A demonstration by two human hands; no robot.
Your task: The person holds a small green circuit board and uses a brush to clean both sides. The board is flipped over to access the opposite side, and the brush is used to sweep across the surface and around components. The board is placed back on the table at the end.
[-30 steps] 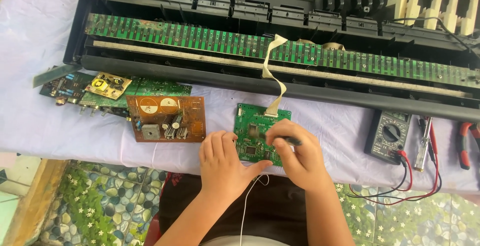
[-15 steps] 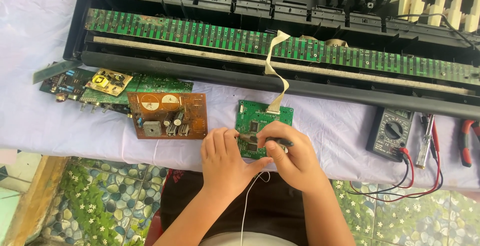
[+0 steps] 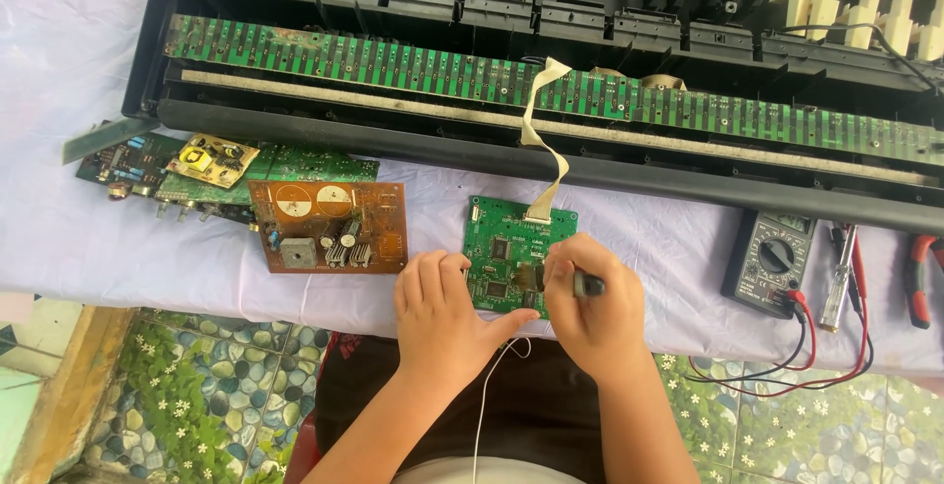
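Green circuit board [image 3: 511, 248] lies flat on the pale cloth [image 3: 59, 238] at the near table edge, tethered by a beige ribbon cable [image 3: 543, 140] that rises to the long green contact strip [image 3: 472, 71] of the opened keyboard chassis [image 3: 393, 150].

Left to right:
- Far left: pile of loose boards [image 3: 167, 164], then a brown board [image 3: 329, 226] with capacitors just beside them. Well apart from the work, low risk.
- Left hand [image 3: 442, 315] is flat, fingers together, pressing the board's near-left edge. It grips nothing, just pins it. If pressure lets off, the board can skid on the cloth and tug the ribbon at its connector.
- Right hand [image 3: 590, 307] is closed round a small dark-handled tool [image 3: 580, 285], tip on the board's lower middle. Cannot tell what kind of tip; the fingers hide it. A slip here could scratch traces or bridge pins on the chips nearby.
- Ribbon has some slack, but it twists. Lifting or turning the board could strain it.
- Right: multimeter [image 3: 769, 260] with red and black leads [image 3: 787, 346] looping off the table edge, a screwdriver [image 3: 841, 277], red-handled pliers [image 3: 919, 277]. Dangling leads could snag on a forearm and drag the meter off.
- White wire [image 3: 489, 395] hangs from the person toward the board edge; it could catch under the left palm.
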